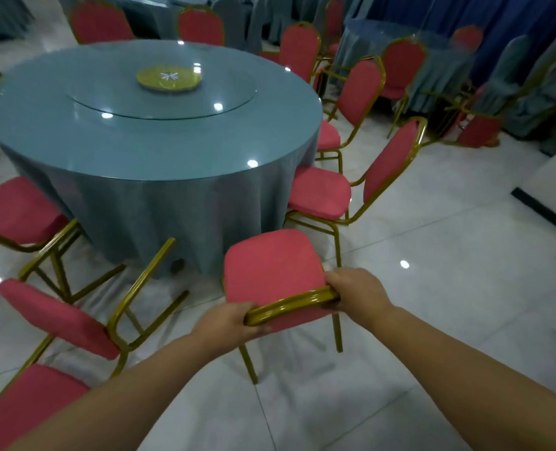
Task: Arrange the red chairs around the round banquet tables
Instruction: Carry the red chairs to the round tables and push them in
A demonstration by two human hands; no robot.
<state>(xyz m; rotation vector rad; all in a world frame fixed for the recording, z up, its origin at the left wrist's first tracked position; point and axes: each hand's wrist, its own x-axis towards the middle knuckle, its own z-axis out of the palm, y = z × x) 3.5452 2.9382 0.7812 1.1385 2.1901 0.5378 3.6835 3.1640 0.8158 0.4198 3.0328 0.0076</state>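
Note:
A red chair [267,265] with a gold frame stands in front of me, its seat facing the round banquet table [146,138]. My left hand [228,323] grips the left end of its gold top rail. My right hand [354,292] grips the right end of the same rail. The table wears a grey-blue cloth and carries a glass turntable [159,92] with a yellow disc at its centre. Other red chairs ring the table: one to the right [322,193], another further back [358,92] and one at the left [16,209].
A red chair [58,317] stands close at my lower left, turned away from the table. A second clothed table [400,60] with more red chairs sits at the back right. White tiled floor lies open on the right. A dark-edged low platform [543,209] runs along the far right.

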